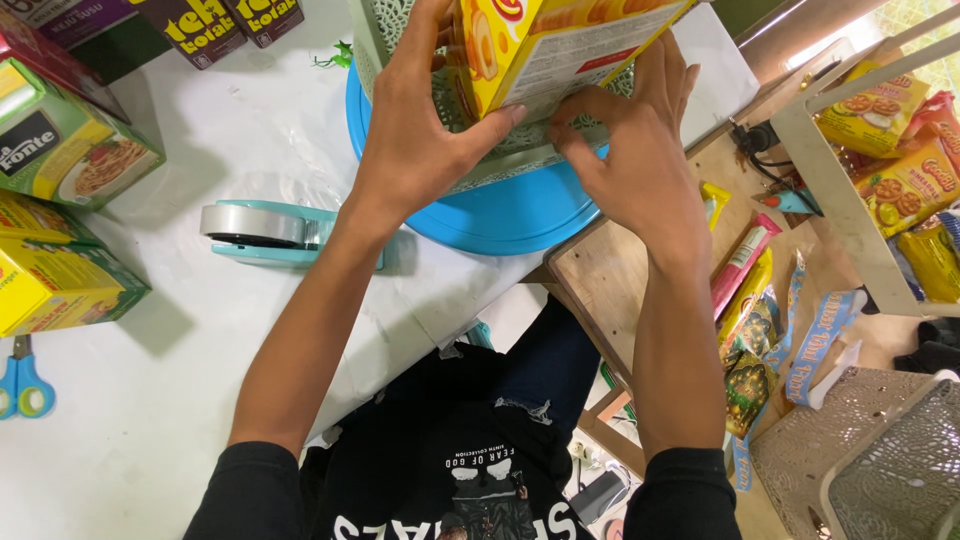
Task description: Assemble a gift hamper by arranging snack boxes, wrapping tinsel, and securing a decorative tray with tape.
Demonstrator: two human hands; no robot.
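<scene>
We press a yellow cardboard food box [540,45] against a pale green perforated plastic basket [385,30] standing on a round blue plastic tray [500,215]. Our left hand [415,130] grips the box's side while our right hand [635,150] pinches its lower edge. The teal tape dispenser [270,232] lies idle nearby on the white table [150,400], and other boxes wait, so fastening looks to us unfinished.

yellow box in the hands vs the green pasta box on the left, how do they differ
The yellow box is held up off the table by both hands, the left hand and right hand; the green pasta box rests on the white table, untouched. The yellow box sits against a pale green lacy basket over a blue round tray; the green pasta box stands beside other cartons. Both are printed cardboard food cartons.
</scene>
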